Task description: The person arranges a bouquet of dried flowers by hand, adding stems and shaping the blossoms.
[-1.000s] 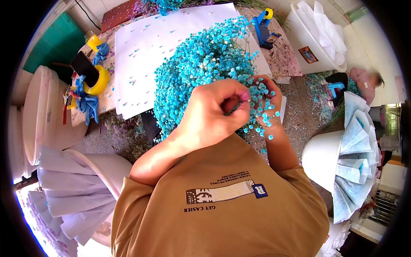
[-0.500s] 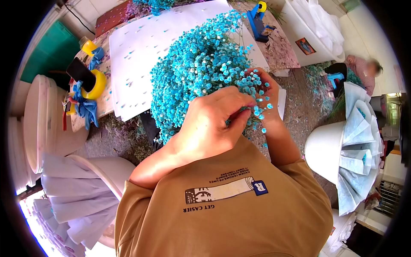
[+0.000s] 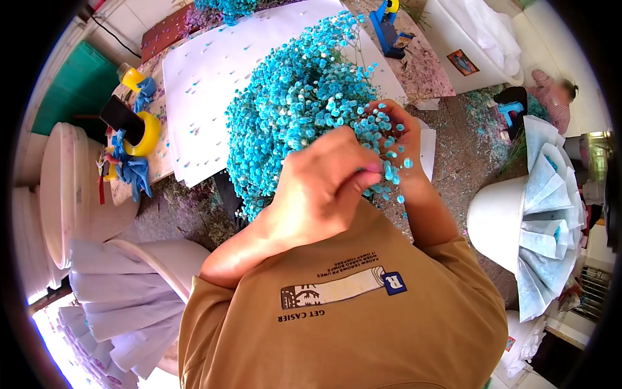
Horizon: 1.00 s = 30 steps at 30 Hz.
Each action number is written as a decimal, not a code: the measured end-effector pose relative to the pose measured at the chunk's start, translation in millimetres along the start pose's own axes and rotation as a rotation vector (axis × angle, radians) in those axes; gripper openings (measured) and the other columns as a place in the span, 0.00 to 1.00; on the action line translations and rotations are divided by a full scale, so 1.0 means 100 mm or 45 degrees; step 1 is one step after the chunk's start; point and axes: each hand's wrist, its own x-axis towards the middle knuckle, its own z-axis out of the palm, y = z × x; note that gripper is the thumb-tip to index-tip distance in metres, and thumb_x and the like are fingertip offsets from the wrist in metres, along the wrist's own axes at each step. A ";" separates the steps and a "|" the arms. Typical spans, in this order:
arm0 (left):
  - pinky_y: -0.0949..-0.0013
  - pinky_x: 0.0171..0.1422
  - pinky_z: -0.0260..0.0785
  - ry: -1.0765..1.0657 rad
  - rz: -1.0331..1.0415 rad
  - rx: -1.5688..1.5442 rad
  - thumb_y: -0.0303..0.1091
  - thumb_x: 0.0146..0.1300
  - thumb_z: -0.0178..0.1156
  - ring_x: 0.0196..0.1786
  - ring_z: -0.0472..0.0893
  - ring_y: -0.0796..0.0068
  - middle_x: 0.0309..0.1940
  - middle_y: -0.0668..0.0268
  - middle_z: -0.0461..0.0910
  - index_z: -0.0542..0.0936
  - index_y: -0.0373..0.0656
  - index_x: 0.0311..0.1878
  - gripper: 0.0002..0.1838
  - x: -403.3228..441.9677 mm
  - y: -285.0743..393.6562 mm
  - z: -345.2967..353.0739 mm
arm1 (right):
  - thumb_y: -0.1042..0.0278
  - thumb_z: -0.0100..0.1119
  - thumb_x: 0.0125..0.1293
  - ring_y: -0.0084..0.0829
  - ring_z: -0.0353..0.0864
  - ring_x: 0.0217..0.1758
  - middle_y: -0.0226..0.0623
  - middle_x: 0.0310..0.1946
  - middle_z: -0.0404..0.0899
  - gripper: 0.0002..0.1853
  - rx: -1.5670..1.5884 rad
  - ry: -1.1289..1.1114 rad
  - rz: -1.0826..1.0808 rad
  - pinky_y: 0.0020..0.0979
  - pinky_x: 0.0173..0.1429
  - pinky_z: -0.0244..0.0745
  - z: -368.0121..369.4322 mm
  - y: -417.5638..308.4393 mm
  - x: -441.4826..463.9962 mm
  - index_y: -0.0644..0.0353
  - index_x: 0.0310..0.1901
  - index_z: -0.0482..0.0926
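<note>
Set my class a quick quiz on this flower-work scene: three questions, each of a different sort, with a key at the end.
1. True or false: the phone is to the left of the white sheet.
2. Choose one. The flowers nearest the left hand are: A, red; B, blue; C, yellow.
3. Fill the gap: the hand nearer the blue tape dispenser is the ____ hand.

Key: 1. True. 2. B. 3. The right hand.
</note>
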 end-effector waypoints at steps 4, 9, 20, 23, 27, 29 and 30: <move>0.74 0.35 0.63 0.091 -0.406 -0.681 0.28 0.71 0.61 0.31 0.70 0.83 0.28 0.69 0.74 0.79 0.34 0.38 0.06 0.10 -0.05 -0.12 | 0.77 0.67 0.56 0.19 0.81 0.47 0.33 0.51 0.82 0.24 -0.033 -0.058 0.025 0.23 0.49 0.78 0.00 -0.05 -0.02 0.65 0.57 0.77; 0.72 0.37 0.68 0.068 -0.376 -0.129 0.24 0.65 0.63 0.32 0.75 0.78 0.33 0.65 0.78 0.82 0.35 0.42 0.05 0.24 0.00 -0.07 | 0.73 0.69 0.59 0.16 0.78 0.41 0.29 0.45 0.82 0.24 -0.066 -0.136 -0.010 0.21 0.44 0.74 0.01 -0.05 -0.04 0.64 0.58 0.77; 0.64 0.31 0.71 0.043 -0.238 -0.006 0.22 0.59 0.62 0.28 0.79 0.63 0.31 0.61 0.77 0.81 0.38 0.36 0.02 0.20 0.00 -0.06 | 0.78 0.65 0.57 0.17 0.77 0.41 0.31 0.46 0.81 0.25 -0.137 -0.125 -0.092 0.21 0.46 0.73 0.03 -0.02 -0.05 0.65 0.58 0.76; 0.71 0.32 0.66 0.118 -0.360 -0.430 0.23 0.61 0.59 0.27 0.72 0.75 0.29 0.67 0.74 0.79 0.38 0.36 0.01 0.11 -0.04 -0.11 | 0.80 0.63 0.56 0.15 0.75 0.39 0.30 0.45 0.81 0.25 -0.208 -0.140 -0.087 0.20 0.44 0.72 0.06 -0.13 -0.03 0.65 0.58 0.77; 0.79 0.32 0.57 0.181 -0.605 -1.091 0.34 0.74 0.49 0.29 0.65 0.85 0.28 0.72 0.72 0.77 0.37 0.37 0.12 0.00 -0.26 -0.38 | 0.81 0.64 0.58 0.13 0.75 0.37 0.31 0.45 0.81 0.24 -0.164 -0.117 -0.148 0.19 0.40 0.71 0.10 -0.10 -0.01 0.66 0.59 0.76; 0.79 0.33 0.58 0.275 -0.695 -0.946 0.33 0.75 0.53 0.29 0.66 0.86 0.28 0.72 0.73 0.78 0.37 0.38 0.11 0.04 -0.20 -0.40 | 0.80 0.64 0.59 0.13 0.76 0.37 0.31 0.46 0.81 0.24 -0.150 -0.130 -0.116 0.18 0.42 0.71 0.10 -0.09 -0.02 0.67 0.59 0.75; 0.79 0.33 0.59 0.328 -0.729 -0.793 0.32 0.75 0.56 0.28 0.67 0.86 0.28 0.72 0.74 0.79 0.36 0.40 0.09 0.07 -0.17 -0.36 | 0.80 0.64 0.59 0.13 0.76 0.37 0.31 0.46 0.81 0.24 -0.146 -0.143 -0.115 0.18 0.42 0.71 0.11 -0.08 -0.02 0.67 0.59 0.75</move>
